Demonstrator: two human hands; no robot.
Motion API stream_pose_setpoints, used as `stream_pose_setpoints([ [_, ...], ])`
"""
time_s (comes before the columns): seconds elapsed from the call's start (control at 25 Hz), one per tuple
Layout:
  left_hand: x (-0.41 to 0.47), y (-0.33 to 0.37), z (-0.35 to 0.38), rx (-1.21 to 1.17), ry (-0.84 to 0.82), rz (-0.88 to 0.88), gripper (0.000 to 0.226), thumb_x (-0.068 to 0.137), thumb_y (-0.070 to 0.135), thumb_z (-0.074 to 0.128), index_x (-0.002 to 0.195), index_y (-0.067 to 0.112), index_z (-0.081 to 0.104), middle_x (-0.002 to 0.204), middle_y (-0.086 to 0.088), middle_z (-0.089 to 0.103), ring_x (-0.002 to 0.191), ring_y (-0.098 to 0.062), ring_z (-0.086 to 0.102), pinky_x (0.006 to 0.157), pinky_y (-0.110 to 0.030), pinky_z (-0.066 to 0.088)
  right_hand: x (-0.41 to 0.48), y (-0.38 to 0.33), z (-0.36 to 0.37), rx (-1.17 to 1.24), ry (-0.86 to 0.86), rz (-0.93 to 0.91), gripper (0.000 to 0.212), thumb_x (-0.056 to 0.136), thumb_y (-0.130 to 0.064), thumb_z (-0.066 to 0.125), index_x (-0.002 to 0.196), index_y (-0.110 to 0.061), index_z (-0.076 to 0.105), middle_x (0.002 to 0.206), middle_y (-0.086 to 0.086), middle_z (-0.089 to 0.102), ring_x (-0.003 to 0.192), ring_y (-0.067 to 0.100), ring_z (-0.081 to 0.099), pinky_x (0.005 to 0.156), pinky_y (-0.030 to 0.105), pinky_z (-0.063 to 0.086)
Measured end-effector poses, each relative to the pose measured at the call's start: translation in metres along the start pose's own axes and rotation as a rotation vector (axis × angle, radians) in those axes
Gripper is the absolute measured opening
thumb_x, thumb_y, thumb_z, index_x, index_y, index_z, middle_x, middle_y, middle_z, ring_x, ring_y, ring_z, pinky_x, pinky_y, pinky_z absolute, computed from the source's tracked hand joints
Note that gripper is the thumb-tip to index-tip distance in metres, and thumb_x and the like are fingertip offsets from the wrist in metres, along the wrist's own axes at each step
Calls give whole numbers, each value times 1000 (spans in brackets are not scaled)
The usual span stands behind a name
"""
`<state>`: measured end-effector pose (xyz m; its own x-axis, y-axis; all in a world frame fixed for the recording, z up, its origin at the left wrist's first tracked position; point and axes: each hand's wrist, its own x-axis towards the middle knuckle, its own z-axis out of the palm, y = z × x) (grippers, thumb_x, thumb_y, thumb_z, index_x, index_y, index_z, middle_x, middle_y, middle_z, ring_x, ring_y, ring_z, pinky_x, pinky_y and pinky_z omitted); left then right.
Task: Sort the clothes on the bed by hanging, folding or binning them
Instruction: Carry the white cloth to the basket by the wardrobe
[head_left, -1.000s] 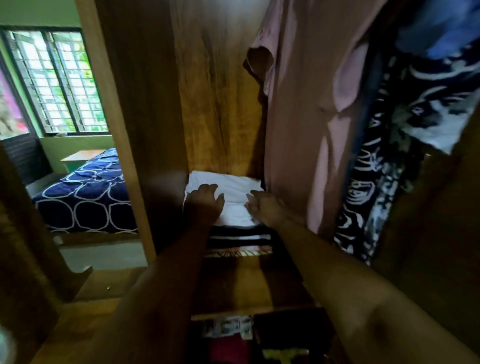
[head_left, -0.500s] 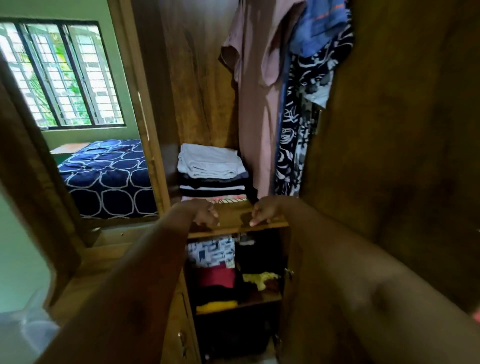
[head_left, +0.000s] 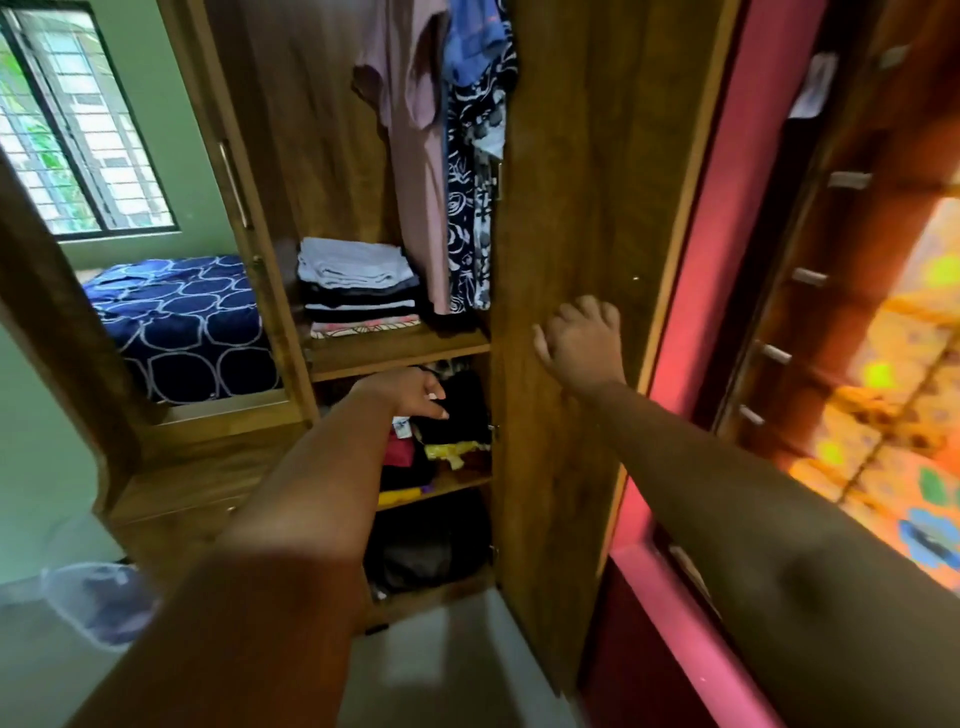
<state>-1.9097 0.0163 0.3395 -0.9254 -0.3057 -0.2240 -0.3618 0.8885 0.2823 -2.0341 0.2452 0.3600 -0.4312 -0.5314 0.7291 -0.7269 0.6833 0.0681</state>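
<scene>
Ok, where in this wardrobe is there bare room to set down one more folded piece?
The upper shelf has a bare strip in front of the folded stack and a shadowed patch to its right, under the hanging pink shirt. The middle shelf is crowded with bunched clothes, and a dark bundle fills the bottom compartment.

Upper wardrobe shelf (head_left: 400, 349): one stack of folded clothes (head_left: 358, 286), a pale piece on top, dark pieces under it, a patterned one lowest.
Middle shelf (head_left: 447, 483): loose heap of clothes (head_left: 452, 441), black, red and yellow.
Wardrobe bottom (head_left: 431, 592): dark bundle (head_left: 415, 551).
Bed (head_left: 171, 384): navy cover (head_left: 197, 312) with white rings, spread flat.
Floor (head_left: 441, 670): clear plastic bin (head_left: 98, 603), far left.
</scene>
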Motion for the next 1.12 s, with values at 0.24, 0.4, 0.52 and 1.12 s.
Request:
stream_pose_setpoints([
  [0.24,-35,42,-1,-12,73,38,46,81,47,71,121,28,60,127,0,60,116,-19,56,101,-38,44,-21,48,-39,601,116,759,75,85,-32,65,145,-9,27,147,18,26,137,33,24,114,42,21],
  [0.4,-57,38,-4,-47,118,30,46,83,42,70,124,24,60,128,0,59,117,-19,55,98,-34,44,-22,54,-40,871,-3,822,64,82,-31,60,138,-9,39,141,13,29,126,35,39,107,47,36],
  [0.52,-72,25,-2,-17,117,-7,48,82,46,69,125,26,59,128,0,59,114,-21,56,99,-39,45,-22,39,-52,898,39,815,52,80,-31,44,125,-5,51,126,16,47,113,34,50,99,43,43],
  [1.12,-108,-84,3,-62,185,-225,38,80,37,72,114,22,64,115,3,63,105,-16,57,94,-30,45,-15,-140,19,1138,-428,505,27,101,-28,43,119,-13,56,114,8,59,109,25,56,88,29,42],
])
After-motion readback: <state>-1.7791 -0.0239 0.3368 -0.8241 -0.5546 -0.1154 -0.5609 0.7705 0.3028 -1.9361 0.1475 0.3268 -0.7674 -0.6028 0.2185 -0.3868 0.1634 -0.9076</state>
